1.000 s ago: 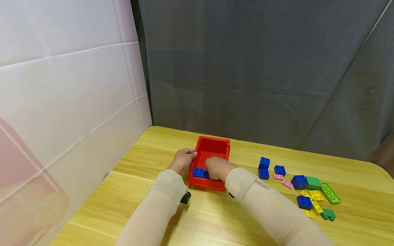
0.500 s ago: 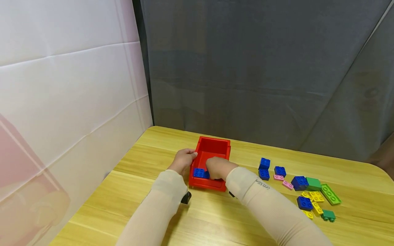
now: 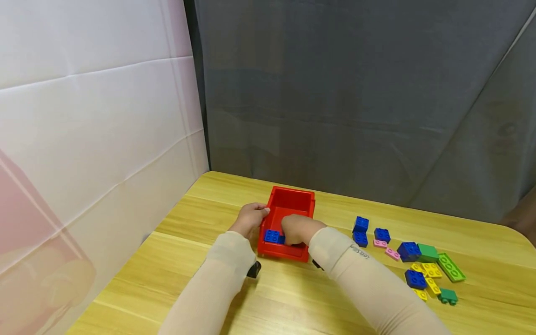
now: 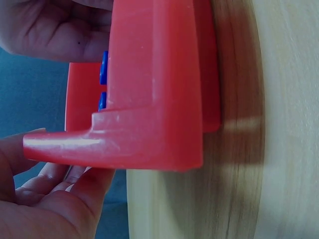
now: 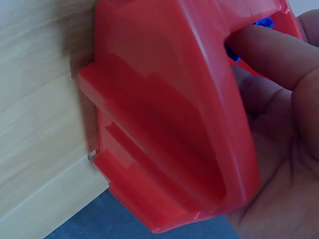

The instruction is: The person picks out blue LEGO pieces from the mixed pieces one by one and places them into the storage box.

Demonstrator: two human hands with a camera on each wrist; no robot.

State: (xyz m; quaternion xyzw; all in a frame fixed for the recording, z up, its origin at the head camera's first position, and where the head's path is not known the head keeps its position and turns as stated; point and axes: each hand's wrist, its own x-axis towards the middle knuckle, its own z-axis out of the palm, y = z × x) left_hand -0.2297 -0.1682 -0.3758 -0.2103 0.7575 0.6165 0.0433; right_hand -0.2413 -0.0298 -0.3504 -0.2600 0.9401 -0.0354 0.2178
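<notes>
A red plastic bin point(image 3: 291, 199) stands on the table, with a blue toy brick point(image 3: 271, 236) inside near its front wall. My left hand point(image 3: 250, 217) grips the bin's left wall; the left wrist view shows the thumb and fingers on either side of the red wall point(image 4: 60, 148). My right hand point(image 3: 298, 229) reaches inside with curled fingers, at a second blue brick point(image 3: 282, 239) just right of the first. The fingertips are hidden in the head view. In the right wrist view, the thumb point(image 5: 271, 52) meets blue plastic point(image 5: 264, 23) behind the bin's wall.
To the right lie more blue bricks point(image 3: 360, 238), pink bricks point(image 3: 392, 253), yellow bricks point(image 3: 432, 270), a green block point(image 3: 427, 253), a light green plate point(image 3: 451, 267) and a small green brick point(image 3: 448, 296). A grey curtain point(image 3: 326, 102) hangs behind the wooden table point(image 3: 289, 298).
Both hands keep their places at the bin, and the bricks stay put. The head view has shifted very slightly, so everything appears a little further right.
</notes>
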